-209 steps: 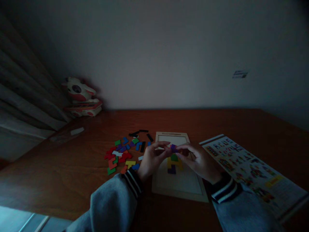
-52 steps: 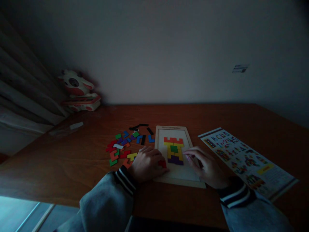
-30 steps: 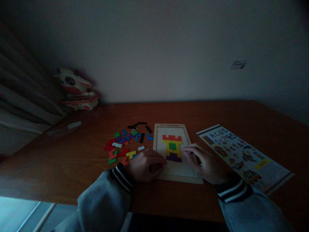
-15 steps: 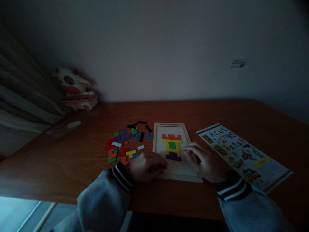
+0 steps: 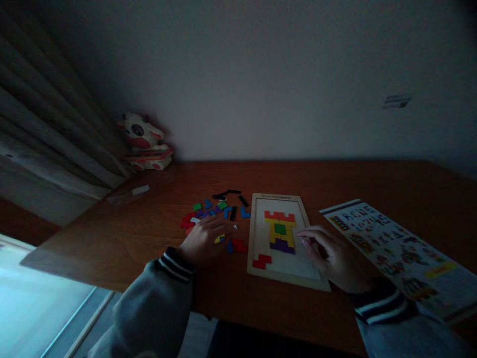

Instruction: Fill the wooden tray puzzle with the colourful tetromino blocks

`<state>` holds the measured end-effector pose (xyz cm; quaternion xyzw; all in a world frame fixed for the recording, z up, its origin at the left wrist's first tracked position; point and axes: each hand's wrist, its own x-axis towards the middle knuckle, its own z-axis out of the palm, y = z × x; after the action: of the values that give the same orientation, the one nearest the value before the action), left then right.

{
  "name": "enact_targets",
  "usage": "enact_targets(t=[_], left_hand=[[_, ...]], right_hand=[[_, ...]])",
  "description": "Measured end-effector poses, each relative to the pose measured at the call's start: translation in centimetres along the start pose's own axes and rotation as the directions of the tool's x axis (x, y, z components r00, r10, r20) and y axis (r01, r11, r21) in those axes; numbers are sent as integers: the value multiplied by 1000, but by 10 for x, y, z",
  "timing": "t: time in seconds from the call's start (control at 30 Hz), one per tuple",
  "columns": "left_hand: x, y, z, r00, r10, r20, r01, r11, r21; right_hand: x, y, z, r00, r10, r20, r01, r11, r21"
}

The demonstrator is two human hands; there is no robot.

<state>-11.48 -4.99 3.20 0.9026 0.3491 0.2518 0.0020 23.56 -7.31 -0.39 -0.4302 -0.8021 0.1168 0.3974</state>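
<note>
Left hand (image 5: 204, 239) palm down over the loose pieces (image 5: 233, 214) on the table (image 5: 231, 286), covering some; fingers slightly bent, can't tell if they grip anything. Right hand (image 5: 333, 254) at the board's (image 5: 290, 272) right edge, fingers loosely curled, thumb a little apart, no piece visible in it. Tower shape (image 5: 280, 229) lies on the board: red top, yellow body, green centre, purple base. Separate red piece (image 5: 262, 262) at board's near-left corner. Printed sheet (image 5: 402, 251) right of board.
</note>
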Motion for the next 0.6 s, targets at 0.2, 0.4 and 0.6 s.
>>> enact_targets(t=[0.2,0.4,0.6], left_hand=[[-48,-37,-37,991,-94,97,85,992,93],[-45,-23,-24,996,-56,72,53,997,50],[-15,16,15,986,-2,164,-3,1000,29]], right_hand=[[0,-1,1,1000,-1,-12,1,1000,4],[-1,2,2,1000,-2,-10,1,999,-50],[-1,3,1,1000,-2,-23,0,999,-54]])
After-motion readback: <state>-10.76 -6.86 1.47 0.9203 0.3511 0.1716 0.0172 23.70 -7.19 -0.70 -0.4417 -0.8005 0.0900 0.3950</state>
